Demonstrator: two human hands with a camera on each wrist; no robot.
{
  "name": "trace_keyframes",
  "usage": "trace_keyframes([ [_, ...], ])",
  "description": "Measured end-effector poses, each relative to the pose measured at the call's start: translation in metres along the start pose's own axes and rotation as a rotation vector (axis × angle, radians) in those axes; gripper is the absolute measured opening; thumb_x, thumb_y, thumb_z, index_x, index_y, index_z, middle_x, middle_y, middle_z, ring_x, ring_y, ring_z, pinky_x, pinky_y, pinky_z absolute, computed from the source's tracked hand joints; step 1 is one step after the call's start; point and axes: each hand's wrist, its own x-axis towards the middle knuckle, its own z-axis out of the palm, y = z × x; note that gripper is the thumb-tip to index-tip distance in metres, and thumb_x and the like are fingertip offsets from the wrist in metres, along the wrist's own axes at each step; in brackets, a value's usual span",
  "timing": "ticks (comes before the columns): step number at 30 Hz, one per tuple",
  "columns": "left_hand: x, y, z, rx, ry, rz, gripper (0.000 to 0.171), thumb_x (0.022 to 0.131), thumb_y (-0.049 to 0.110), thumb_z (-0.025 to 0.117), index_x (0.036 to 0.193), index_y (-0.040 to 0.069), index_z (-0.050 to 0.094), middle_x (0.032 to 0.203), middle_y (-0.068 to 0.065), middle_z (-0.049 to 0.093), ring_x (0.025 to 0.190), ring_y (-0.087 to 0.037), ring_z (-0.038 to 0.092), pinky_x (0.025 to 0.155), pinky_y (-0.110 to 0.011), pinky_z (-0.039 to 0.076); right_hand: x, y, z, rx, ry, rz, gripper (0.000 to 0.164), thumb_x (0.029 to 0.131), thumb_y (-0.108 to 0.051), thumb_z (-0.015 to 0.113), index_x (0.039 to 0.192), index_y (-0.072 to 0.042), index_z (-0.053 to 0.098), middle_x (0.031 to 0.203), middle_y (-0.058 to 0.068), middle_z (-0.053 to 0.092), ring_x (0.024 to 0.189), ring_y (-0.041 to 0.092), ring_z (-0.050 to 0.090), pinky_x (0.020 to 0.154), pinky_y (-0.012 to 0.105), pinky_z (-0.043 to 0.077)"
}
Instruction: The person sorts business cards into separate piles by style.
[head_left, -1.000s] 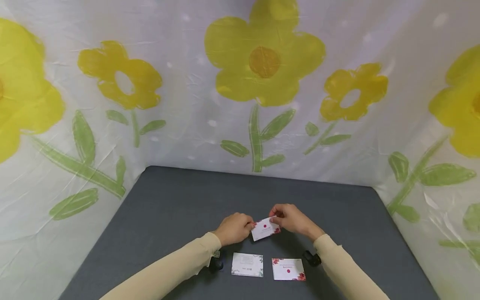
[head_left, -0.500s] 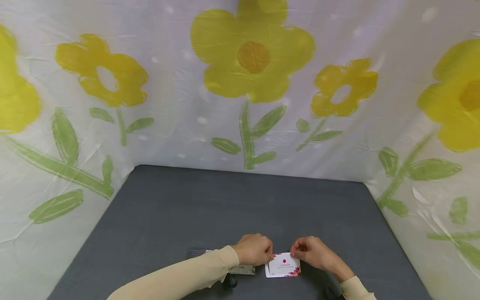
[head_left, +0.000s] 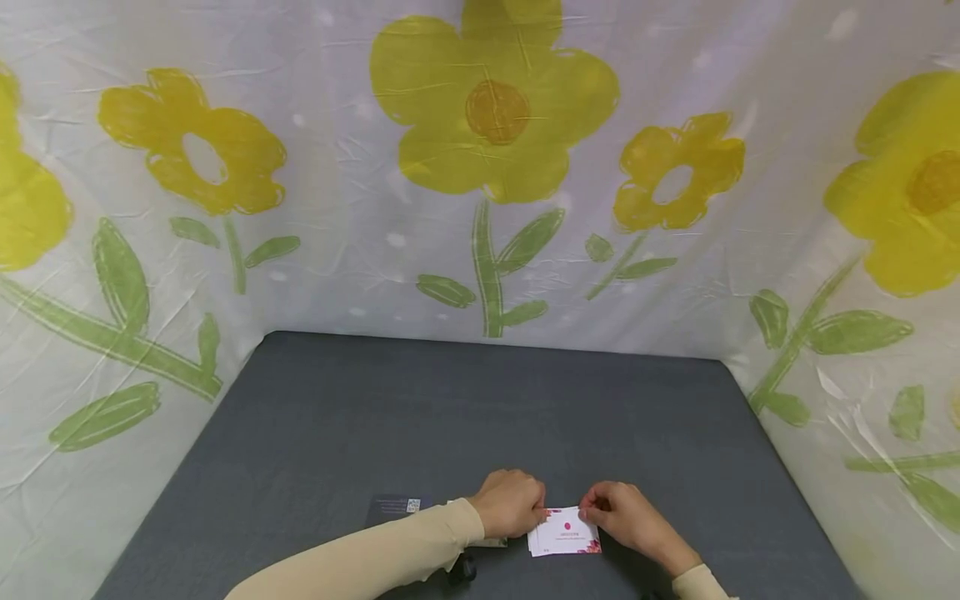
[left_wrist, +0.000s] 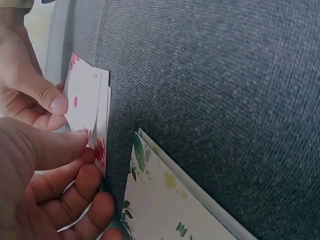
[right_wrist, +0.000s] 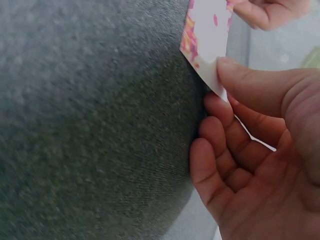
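A white card with red flower corners and a red dot (head_left: 567,530) lies over a stack of similar cards, slightly offset from their edges. My left hand (head_left: 511,503) pinches its far left corner between thumb and finger. At its far right corner, my right hand (head_left: 632,521) pinches it too. In the right wrist view the thumb presses on the card's face, with fingers curled beneath the edge. The left wrist view shows the stack's lower cards (left_wrist: 104,120) jutting out under the top one. Beside them lies a second stack, topped by a card with green leaves (left_wrist: 160,195).
A dark card with a small QR code (head_left: 397,507) lies to the left, partly covered by my left sleeve (head_left: 375,554). The grey table (head_left: 480,408) reaches back to a white curtain (head_left: 337,275) printed with yellow flowers.
Both hands have brought the card, tilted in the air a second ago, down and nearer onto the red-flowered stack. The dark card has come into view behind my left arm.
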Motion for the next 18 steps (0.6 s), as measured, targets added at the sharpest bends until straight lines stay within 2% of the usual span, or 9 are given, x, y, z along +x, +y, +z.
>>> trace_keyframes([
  [2, 0.0, -0.001, 0.002, 0.009, 0.009, -0.006, 0.033, 0.09, 0.028, 0.074, 0.062, 0.023, 0.058, 0.056, 0.015, 0.044, 0.051, 0.0, 0.039, 0.046, -0.02, 0.027, 0.0, 0.0, 0.002, -0.011, 0.014, -0.006, 0.003, 0.092, -0.012, 0.075, 0.091, -0.009, 0.074, 0.076, -0.007, 0.066, 0.066, -0.007, 0.048, 0.061, 0.02, 0.043],
  [5, 0.001, -0.002, 0.005, 0.006, -0.009, -0.027, 0.03, 0.091, 0.029, 0.074, 0.066, 0.023, 0.06, 0.058, 0.014, 0.047, 0.052, 0.0, 0.041, 0.047, -0.02, 0.029, 0.001, 0.001, 0.002, -0.019, 0.03, -0.036, 0.011, 0.091, -0.011, 0.076, 0.101, -0.007, 0.075, 0.077, -0.008, 0.064, 0.067, -0.007, 0.047, 0.061, 0.021, 0.043],
  [9, 0.0, 0.002, -0.006, -0.035, -0.046, -0.058, 0.027, 0.091, 0.029, 0.074, 0.067, 0.022, 0.063, 0.06, 0.014, 0.051, 0.055, 0.0, 0.042, 0.049, -0.02, 0.031, 0.002, 0.001, 0.0, -0.019, 0.034, -0.077, 0.017, 0.092, -0.011, 0.076, 0.108, -0.006, 0.075, 0.078, -0.008, 0.063, 0.069, -0.007, 0.047, 0.061, 0.02, 0.043],
  [12, -0.002, 0.002, -0.016, -0.065, -0.033, -0.063, 0.027, 0.089, 0.027, 0.076, 0.064, 0.022, 0.066, 0.059, 0.014, 0.053, 0.057, -0.001, 0.042, 0.05, -0.02, 0.032, 0.006, -0.002, -0.002, -0.01, 0.025, -0.067, 0.014, 0.093, -0.012, 0.075, 0.105, -0.006, 0.076, 0.081, -0.007, 0.064, 0.07, -0.007, 0.047, 0.062, 0.021, 0.043],
  [14, -0.002, 0.0, -0.018, -0.056, -0.019, -0.059, 0.027, 0.088, 0.027, 0.076, 0.063, 0.021, 0.068, 0.059, 0.013, 0.056, 0.059, -0.003, 0.043, 0.051, -0.021, 0.032, 0.009, -0.004, -0.002, -0.014, 0.018, -0.057, 0.011, 0.093, -0.012, 0.075, 0.103, -0.006, 0.076, 0.081, -0.005, 0.065, 0.071, -0.006, 0.048, 0.063, 0.021, 0.044],
  [18, -0.001, -0.003, -0.013, 0.035, -0.004, -0.06, 0.025, 0.086, 0.027, 0.077, 0.063, 0.021, 0.069, 0.065, 0.01, 0.062, 0.065, -0.009, 0.044, 0.055, -0.025, 0.032, 0.012, -0.006, 0.003, -0.048, 0.014, -0.054, 0.003, 0.093, -0.011, 0.075, 0.094, -0.008, 0.074, 0.082, -0.005, 0.066, 0.071, -0.007, 0.049, 0.063, 0.021, 0.045],
])
